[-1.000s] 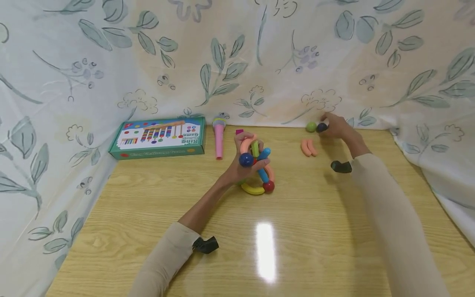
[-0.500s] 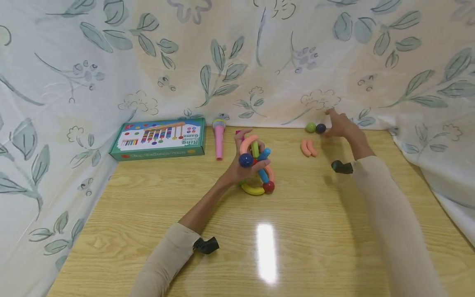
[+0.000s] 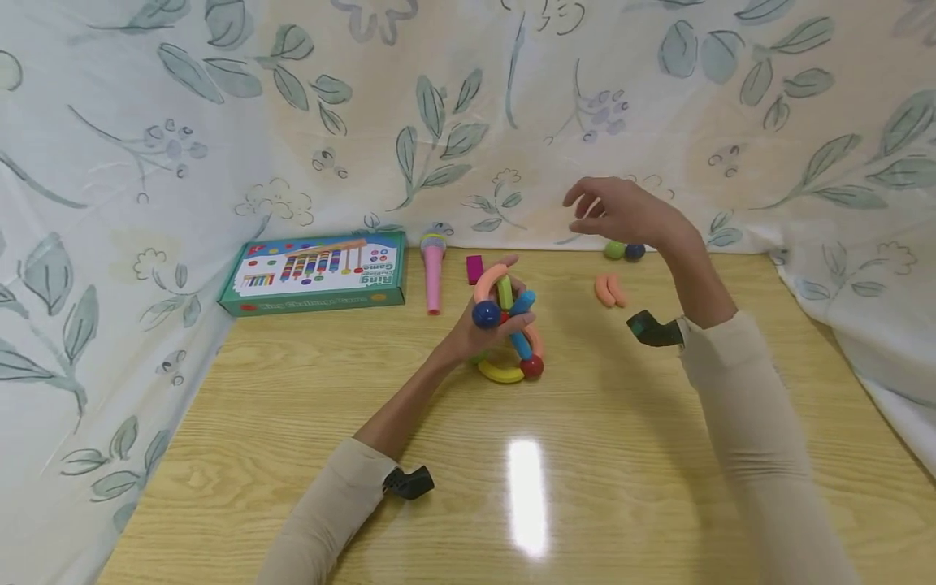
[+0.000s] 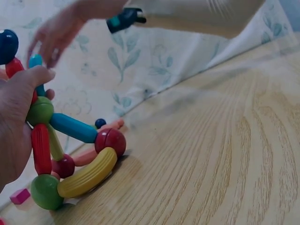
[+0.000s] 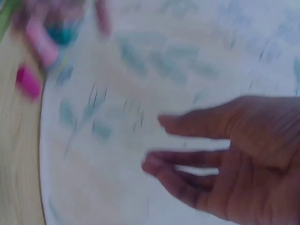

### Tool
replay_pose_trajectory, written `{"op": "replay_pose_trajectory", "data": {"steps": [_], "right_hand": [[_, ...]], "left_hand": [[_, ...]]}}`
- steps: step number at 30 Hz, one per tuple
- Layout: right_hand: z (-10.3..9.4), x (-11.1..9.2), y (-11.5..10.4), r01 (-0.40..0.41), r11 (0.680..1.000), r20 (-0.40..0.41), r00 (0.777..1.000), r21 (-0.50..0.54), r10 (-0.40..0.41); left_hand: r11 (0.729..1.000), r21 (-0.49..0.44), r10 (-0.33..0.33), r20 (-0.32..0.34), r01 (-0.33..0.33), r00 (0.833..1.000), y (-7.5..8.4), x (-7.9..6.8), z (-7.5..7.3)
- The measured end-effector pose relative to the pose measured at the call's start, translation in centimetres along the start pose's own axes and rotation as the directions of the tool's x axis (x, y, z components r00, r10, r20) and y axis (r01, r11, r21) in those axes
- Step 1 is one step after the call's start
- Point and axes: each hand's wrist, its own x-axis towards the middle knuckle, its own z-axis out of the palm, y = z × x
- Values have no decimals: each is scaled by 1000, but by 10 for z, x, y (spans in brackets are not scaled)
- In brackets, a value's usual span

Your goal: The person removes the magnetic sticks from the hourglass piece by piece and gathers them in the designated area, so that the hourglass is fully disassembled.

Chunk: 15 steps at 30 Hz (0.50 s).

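Observation:
My left hand (image 3: pixel 471 329) grips a model built of coloured rods and balls. In the left wrist view its blue rod (image 4: pixel 74 128), red ball (image 4: pixel 110 142), curved yellow rod (image 4: pixel 89 173) and green balls show, with the lower part at the table. A dark blue ball (image 3: pixel 486 314) and a curved peach rod (image 3: pixel 491 282) top it. My right hand (image 3: pixel 632 215) is raised in front of the cloth, fingers loosely bent and holding nothing, as the right wrist view also shows. Behind it on the table lie a green ball (image 3: pixel 613 249) and a dark blue ball (image 3: pixel 635 252).
Two curved peach rods (image 3: pixel 609 290) lie near the loose balls. A pink toy microphone (image 3: pixel 434 276), a Ring Challenge Game box (image 3: pixel 314 275) and a magenta block (image 3: pixel 475 270) stand along the back. A floral cloth (image 3: pixel 292 122) hangs behind the table (image 3: pixel 307 390).
My right hand has left the dark blue ball, risen and moved left toward the model. The two loose balls stay where they were. My left hand keeps its hold.

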Motion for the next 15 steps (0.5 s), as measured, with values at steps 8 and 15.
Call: {"op": "replay_pose_trajectory", "data": {"steps": [8,15], "right_hand": [[31,7,-50,378,918,135,910,120,-392],[56,15,-72,477,879,201,861,3,-468]], "left_hand": [[997,31,-73,22,72,997,3,2,-1],[994,104,-33,28,30,999,5,6,-2]]}}
